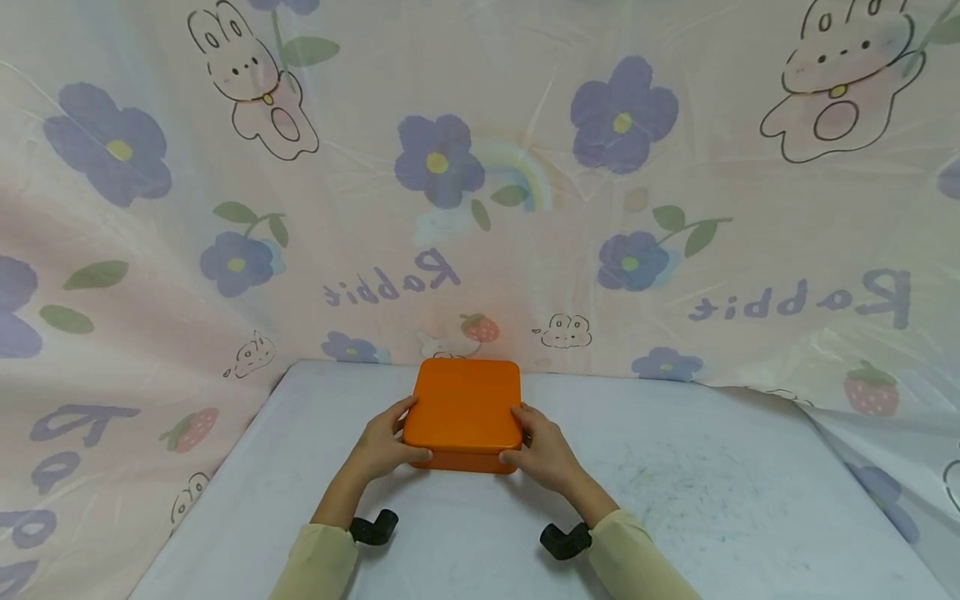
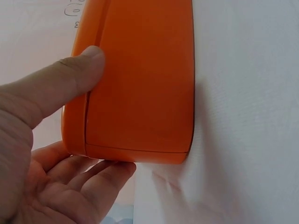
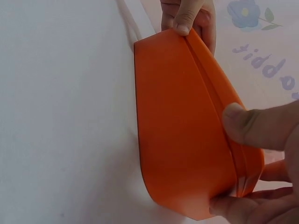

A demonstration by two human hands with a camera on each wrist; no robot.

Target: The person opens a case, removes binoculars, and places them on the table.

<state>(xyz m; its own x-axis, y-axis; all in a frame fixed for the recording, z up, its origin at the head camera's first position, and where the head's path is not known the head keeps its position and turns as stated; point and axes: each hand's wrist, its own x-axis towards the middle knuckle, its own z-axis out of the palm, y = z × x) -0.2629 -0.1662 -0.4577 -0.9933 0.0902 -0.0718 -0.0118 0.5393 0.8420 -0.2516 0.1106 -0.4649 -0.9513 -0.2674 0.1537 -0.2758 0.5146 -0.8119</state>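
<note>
An orange lidded box (image 1: 467, 404) with rounded corners is on the white table, between both hands. My left hand (image 1: 382, 446) holds its left near corner, the thumb on the front by the lid seam and the fingers along the left side. My right hand (image 1: 547, 450) grips the right near corner in the same way. In the left wrist view the box (image 2: 140, 84) shows a seam under its lid, with the left thumb (image 2: 96, 65) across it. In the right wrist view the right thumb (image 3: 236, 122) presses near that seam. The lid appears closed; the contents are hidden.
The white table (image 1: 690, 500) has dark smudges on its right part. A curtain (image 1: 525, 250) printed with rabbits and flowers hangs behind and at the sides. Black curved pieces (image 1: 375, 527) are worn at both wrists, beside pale yellow sleeves (image 1: 318, 558).
</note>
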